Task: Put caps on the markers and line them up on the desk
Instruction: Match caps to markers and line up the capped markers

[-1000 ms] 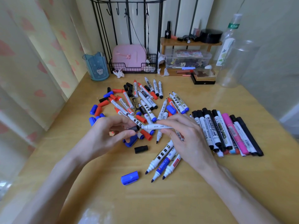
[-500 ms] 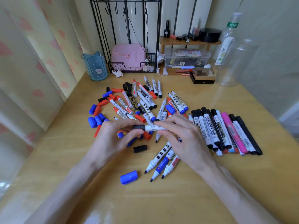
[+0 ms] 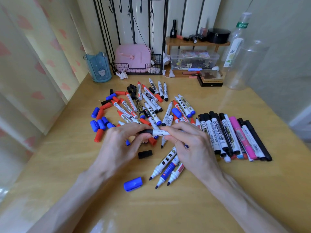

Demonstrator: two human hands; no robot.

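Left of centre, loose caps (image 3: 99, 122) lie on the table (image 3: 67, 157). Left hand (image 3: 120, 145) pinches the black cap (image 3: 146, 131), now pushed onto the marker (image 3: 159, 132); a second ago they were apart. Right hand (image 3: 190, 145) grips the barrel. Looks capped, so next it joins the row (image 3: 235, 137), right of centre.

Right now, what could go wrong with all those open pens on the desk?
1. Three open markers lie right under the right hand; a bump might smear ink on the desk or skin.
2. The blue cap lies loose near the front and could roll away.
3. The black cap in the left hand may not be fully pushed on, so that marker could dry.
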